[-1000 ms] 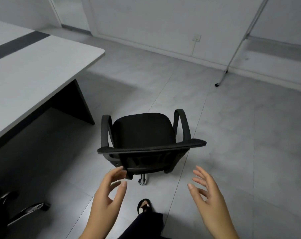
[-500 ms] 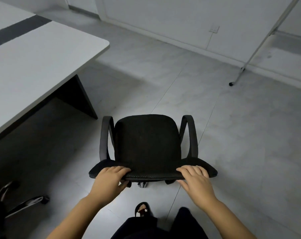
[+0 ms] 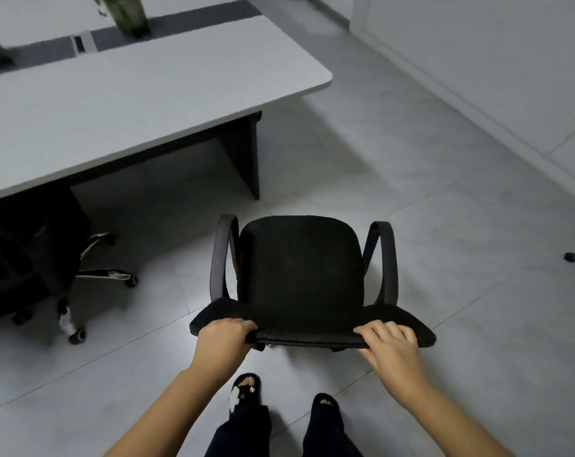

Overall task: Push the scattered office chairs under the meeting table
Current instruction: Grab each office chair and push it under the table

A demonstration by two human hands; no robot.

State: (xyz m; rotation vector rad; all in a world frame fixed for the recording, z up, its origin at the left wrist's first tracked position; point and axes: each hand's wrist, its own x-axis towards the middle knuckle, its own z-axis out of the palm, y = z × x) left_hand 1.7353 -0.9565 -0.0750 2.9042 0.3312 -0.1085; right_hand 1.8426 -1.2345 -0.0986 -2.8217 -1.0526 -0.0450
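Black fabric and chrome legs at the far left belong to a second office chair [image 3: 32, 258], already tucked partly beneath the tabletop [image 3: 131, 103], so that part of the job looks done. Next to the right, the left hand [image 3: 221, 339] has its grip closed over the top edge of the backrest of the black armchair [image 3: 299, 275], fingers curled over the rim. This chair stands on the tiled floor [image 3: 461, 225], near the tabletop's corner but apart from it, with its seat facing away from the person and roughly toward the table's end panel. Further right, the right hand [image 3: 390, 346] holds the same backrest edge, fingers draped over it. By my judgement the chair is grasped but not yet under the table; it needs turning left and rolling in.
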